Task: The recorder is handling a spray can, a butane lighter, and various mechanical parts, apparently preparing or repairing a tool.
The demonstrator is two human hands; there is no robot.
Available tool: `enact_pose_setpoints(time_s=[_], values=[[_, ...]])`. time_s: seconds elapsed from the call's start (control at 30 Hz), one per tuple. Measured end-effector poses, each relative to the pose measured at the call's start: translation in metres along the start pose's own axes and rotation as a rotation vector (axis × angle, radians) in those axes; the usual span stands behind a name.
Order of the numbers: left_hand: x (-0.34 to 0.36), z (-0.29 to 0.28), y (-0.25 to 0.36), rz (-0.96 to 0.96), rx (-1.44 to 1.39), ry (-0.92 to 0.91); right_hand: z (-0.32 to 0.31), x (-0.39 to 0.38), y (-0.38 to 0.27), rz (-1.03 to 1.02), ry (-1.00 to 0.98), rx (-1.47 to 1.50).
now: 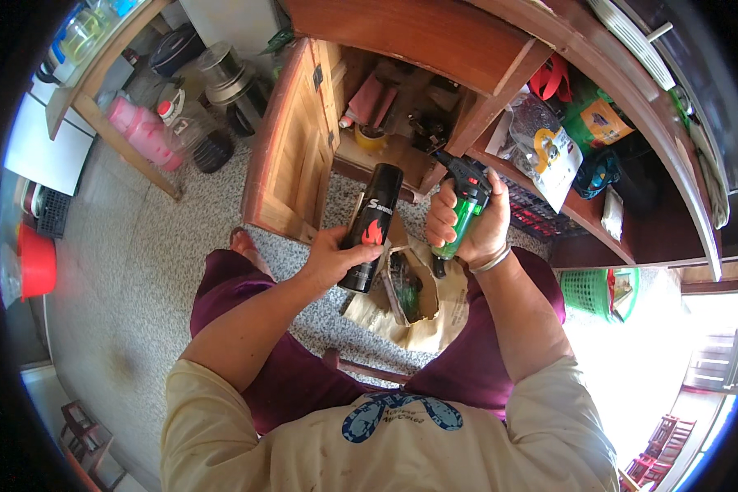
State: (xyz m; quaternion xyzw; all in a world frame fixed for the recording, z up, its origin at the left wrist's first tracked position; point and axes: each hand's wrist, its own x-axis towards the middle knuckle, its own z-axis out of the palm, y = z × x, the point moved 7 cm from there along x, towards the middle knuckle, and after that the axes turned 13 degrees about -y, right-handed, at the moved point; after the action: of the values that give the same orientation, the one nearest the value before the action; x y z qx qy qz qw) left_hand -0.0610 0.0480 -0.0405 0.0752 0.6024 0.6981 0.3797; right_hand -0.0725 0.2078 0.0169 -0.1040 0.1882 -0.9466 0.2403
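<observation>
My left hand (340,259) is wrapped round a black gas canister (376,220) with a red flame printed on its side; the can stands nearly upright, leaning a little. In my right hand (482,223) is a torch lighter (467,207) with a clear green body, a black head and a red button. The can and the lighter are apart. Below them, between my knees, an opened cardboard box (428,316) lies on brown paper (447,330), with dark items inside that I cannot make out.
Ahead, a wooden cabinet door (291,148) stands open; a yellow cup (371,141) is inside. On the right, shelves hold a plastic packet (541,148) and bags. A green basket (588,293) stands right. At far left are a dark-filled bottle (198,135) and a red bucket (36,261).
</observation>
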Motion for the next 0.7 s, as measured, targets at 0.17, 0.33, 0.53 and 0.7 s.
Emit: enact_pose_setpoints(time_s=[0.17, 0.33, 0.53, 0.7], values=[[-0.001, 0.001, 0.001, 0.002, 0.000, -0.014, 0.006, 0.000, -0.001, 0.020, -0.015, -0.025], [0.001, 0.001, -0.003, -0.047, 0.019, -0.007, 0.007, 0.000, -0.003, -0.014, 0.005, -0.082], [0.000, 0.000, -0.003, -0.025, 0.001, 0.005, 0.013, -0.001, -0.003, -0.025, -0.021, 0.080], [0.002, -0.001, -0.004, -0.034, -0.008, -0.018, 0.005, -0.001, -0.005, 0.002, -0.075, 0.053]])
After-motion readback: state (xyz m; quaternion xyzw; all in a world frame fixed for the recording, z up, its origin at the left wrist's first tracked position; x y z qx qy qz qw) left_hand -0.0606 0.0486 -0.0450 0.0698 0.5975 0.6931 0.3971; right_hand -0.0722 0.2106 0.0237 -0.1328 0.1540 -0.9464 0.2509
